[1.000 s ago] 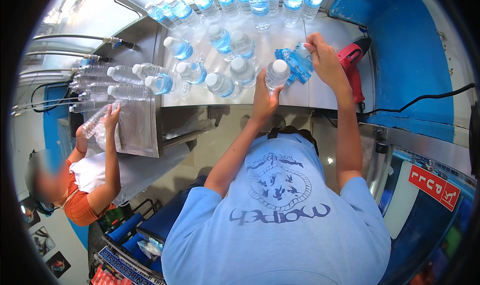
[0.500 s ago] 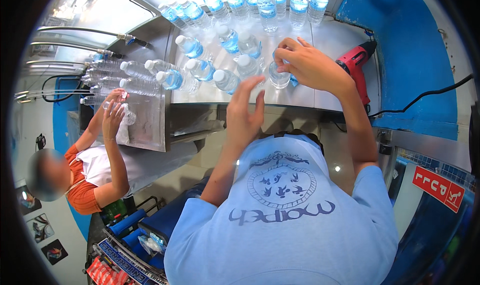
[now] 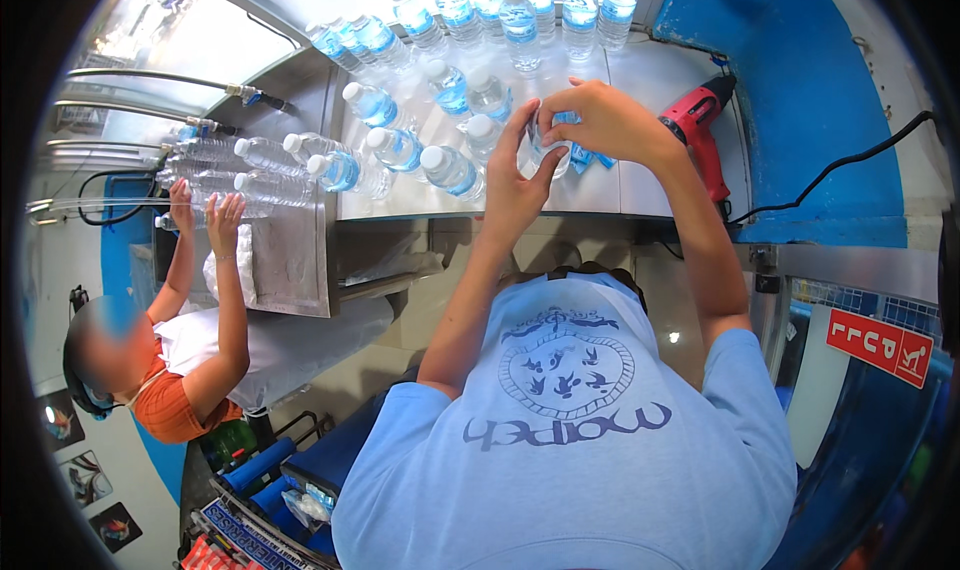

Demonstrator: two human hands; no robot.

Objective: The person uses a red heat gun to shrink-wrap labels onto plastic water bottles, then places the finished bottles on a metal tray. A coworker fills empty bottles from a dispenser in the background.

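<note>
A clear plastic bottle [image 3: 546,158] stands near the front of the metal counter, between my two hands and partly hidden by them. My left hand [image 3: 518,175] curves around its left side, thumb in front and fingers behind. My right hand [image 3: 608,120] has its fingers bent over the bottle's top; cap and fingertips are mostly hidden. Beside the bottle, under my right hand, lie several flat blue label sleeves [image 3: 596,160]. Just left stand several capped bottles with blue labels, the nearest a labelled water bottle [image 3: 452,172].
More labelled bottles [image 3: 520,32] line the counter's back. A red and black heat gun [image 3: 703,135] lies at right, its black cable [image 3: 840,182] running along the blue wall. At left, a co-worker's hands [image 3: 222,215] are by unlabelled bottles [image 3: 272,188] on a lower metal surface [image 3: 290,255].
My left hand has moved right and up to close around the bottle. My right hand stays at its top. The co-worker's hands have moved to the left, toward the bottles.
</note>
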